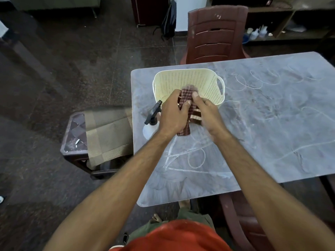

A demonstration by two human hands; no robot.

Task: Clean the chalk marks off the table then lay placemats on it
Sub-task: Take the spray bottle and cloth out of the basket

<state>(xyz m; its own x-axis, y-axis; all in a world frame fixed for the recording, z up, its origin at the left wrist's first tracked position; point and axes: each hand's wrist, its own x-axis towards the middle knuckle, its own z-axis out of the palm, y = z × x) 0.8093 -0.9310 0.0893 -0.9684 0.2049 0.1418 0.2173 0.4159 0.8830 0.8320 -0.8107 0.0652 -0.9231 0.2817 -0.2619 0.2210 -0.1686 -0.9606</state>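
Both hands, left (172, 113) and right (206, 109), are gripping a soft, light cloth (186, 98), bunching easily, above the chalked table (272, 124).

Surface (272, 124): smooth grey, matt with chalk smears. Basket (181, 78): perforated cream plastic. Cloth (188, 98): maroon waffle-weave textile. Placemats (108, 131): woven, tan. Chair (217, 33): brown moulded plastic. Floor (72, 69): speckled stone.

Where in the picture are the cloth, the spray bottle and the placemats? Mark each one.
cloth (184, 132): head view, its hanging lower end below the hands.
spray bottle (154, 113): head view, its black trigger head.
placemats (108, 131): head view, the top mat's woven middle.
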